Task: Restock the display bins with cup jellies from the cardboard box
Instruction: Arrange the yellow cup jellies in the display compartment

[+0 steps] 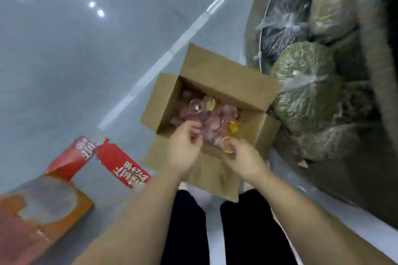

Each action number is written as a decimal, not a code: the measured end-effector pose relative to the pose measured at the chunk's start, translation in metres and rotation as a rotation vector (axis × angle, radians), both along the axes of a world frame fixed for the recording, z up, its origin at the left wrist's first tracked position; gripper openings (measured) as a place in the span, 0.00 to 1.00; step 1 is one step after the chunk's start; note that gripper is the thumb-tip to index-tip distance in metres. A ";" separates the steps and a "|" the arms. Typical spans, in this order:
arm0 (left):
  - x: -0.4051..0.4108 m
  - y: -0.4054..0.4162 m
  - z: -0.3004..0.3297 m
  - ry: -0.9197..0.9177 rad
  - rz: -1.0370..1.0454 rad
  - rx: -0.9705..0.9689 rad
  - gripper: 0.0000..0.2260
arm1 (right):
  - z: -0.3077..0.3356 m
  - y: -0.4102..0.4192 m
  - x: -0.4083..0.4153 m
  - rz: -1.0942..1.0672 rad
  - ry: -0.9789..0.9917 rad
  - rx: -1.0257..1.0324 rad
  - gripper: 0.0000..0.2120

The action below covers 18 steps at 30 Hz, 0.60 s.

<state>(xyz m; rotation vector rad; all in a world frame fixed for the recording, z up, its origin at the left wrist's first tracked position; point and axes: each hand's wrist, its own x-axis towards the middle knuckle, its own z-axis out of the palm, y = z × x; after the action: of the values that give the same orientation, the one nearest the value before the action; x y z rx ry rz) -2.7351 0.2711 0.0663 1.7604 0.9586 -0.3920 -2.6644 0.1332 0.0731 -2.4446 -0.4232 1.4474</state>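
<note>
Cup jellies [204,114], mostly pink with a few yellow, fill the open cardboard box [228,75] on the grey floor [64,60]. Left of it lies a red carton [120,163]. Over the box's near edge, the left hand [183,148] curls around pink cups; the right hand [243,157] pinches a yellow-lidded cup [228,147]. Bagged goods [305,84] crowd the right.

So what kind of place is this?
Probably a shop aisle or stockroom: an open cardboard box of cup jellies on a smooth grey floor, beside bulk bags of dried goods.

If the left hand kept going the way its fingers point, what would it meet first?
Most likely the pink cup jellies heaped in the cardboard box; the left hand is already at their near edge, though depth is unclear.
</note>
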 end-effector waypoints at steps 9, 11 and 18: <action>0.078 -0.002 -0.195 0.118 -0.372 0.352 0.29 | -0.168 0.009 0.018 0.643 0.067 -0.400 0.27; 0.089 -0.013 -0.218 0.200 -0.336 0.351 0.35 | -0.174 0.008 0.021 0.706 0.085 -0.369 0.26; 0.094 -0.014 -0.222 0.131 -0.053 0.452 0.26 | -0.149 0.003 0.034 0.464 -0.089 -0.147 0.27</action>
<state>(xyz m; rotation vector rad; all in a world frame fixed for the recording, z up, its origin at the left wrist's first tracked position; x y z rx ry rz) -2.6406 0.2572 -0.1557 2.1923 1.1618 -0.3454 -2.6301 0.1361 -0.0757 -2.6529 -0.9913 1.5874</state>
